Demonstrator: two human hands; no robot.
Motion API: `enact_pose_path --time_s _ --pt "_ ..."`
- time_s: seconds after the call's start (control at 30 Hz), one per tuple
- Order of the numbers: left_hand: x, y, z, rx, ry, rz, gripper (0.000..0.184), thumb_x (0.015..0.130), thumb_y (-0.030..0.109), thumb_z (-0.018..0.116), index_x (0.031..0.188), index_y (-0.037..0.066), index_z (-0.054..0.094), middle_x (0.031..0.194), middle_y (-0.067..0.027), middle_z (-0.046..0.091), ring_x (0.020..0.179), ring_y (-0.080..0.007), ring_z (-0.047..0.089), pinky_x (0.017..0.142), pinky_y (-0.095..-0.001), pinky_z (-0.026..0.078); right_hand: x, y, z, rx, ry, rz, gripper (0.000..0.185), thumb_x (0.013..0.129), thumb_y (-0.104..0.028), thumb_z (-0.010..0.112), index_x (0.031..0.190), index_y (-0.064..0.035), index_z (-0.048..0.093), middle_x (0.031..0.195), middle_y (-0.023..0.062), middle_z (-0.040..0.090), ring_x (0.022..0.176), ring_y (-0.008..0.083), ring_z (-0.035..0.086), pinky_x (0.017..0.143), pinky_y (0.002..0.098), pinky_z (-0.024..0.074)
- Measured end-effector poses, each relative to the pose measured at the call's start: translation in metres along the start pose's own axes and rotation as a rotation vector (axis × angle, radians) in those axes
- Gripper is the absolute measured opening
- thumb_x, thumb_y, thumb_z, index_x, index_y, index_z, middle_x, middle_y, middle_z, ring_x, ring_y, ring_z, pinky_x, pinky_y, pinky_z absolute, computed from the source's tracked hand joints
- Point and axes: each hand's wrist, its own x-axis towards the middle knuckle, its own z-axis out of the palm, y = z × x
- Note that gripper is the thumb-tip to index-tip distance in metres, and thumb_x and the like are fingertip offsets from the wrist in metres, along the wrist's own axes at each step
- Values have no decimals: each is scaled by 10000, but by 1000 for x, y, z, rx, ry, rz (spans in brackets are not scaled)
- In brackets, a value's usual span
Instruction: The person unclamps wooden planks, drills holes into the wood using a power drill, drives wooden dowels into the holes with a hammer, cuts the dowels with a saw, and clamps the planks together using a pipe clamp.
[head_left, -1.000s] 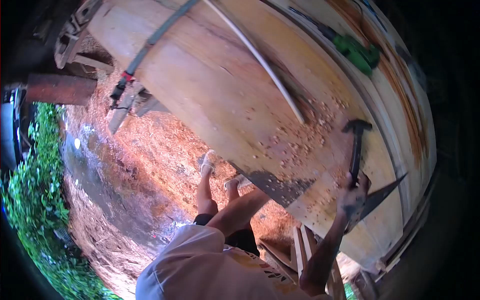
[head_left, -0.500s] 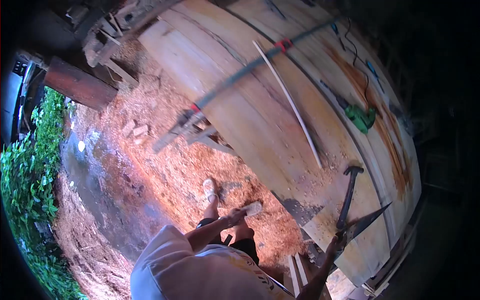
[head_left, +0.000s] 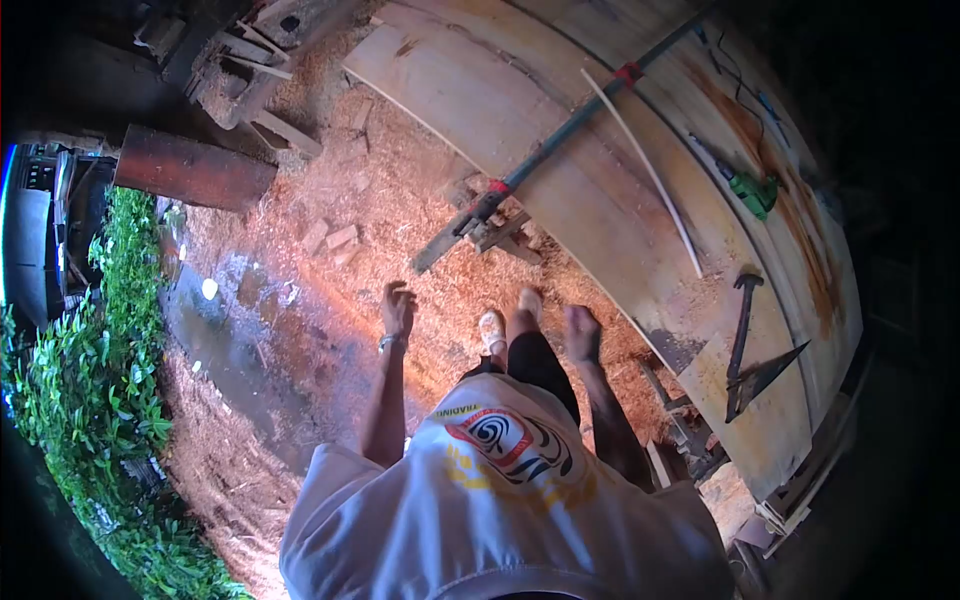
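One bare left hand (head_left: pixel 398 312) hangs loosely spread, how the bare right hand (head_left: pixel 582 335) closes I cannot tell, and careless reaching past the dark triangular metal blade (head_left: pixel 763 378) risks cuts.

The boards (head_left: pixel 600 220) look like smooth wood, the hammer (head_left: pixel 742 325) matt metal, the shirt (head_left: pixel 500 535) cloth.

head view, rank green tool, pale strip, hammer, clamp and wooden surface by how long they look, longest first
1. Wooden surface
2. Clamp
3. Pale strip
Unranked below these: hammer and green tool, too alike in length to separate.
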Motion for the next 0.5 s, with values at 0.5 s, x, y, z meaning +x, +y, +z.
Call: enact_pose_path --time_s 0.5 --pt "73 89 74 492 -465 -148 295 1002 258 546 1224 64 556 1001 -79 652 802 -158 640 680 -298 506 140 -9 253 -108 -395 -326 227 991 -261 535 1026 -37 533 861 220 588 815 417 596 688 513 459"
